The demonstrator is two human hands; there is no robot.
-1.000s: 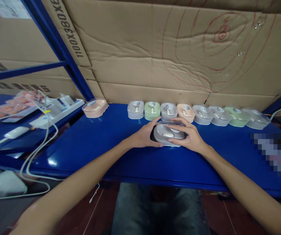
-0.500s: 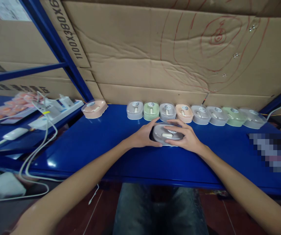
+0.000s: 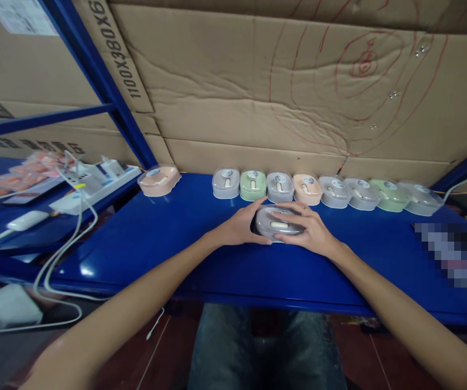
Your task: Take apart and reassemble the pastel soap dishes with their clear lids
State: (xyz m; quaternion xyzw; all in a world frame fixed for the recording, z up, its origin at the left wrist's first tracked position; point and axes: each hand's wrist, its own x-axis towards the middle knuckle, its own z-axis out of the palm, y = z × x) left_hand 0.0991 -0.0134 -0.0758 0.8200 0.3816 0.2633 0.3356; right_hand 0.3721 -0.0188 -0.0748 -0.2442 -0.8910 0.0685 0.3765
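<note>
On the blue table in front of me is a grey lidded soap box with a clear cover, a small white handle and a round sticker. My left hand is curved around its left side, thumb near the front and fingers behind. From the right, my right hand grips the same box, its fingers lying across the cover and partly hiding the sticker and right end. Behind my hands stands a row of similar boxes, among them a grey one, a green one and a peach one.
A pinkish box sits apart at the table's back left. Left of it are a white power strip, white cables and orange wrapped items. Cardboard lines the back. A pixelated patch covers something at right.
Both hands stay around the grey soap box in nearly the same place. The whole view has shifted very slightly; nothing else visibly moves.
</note>
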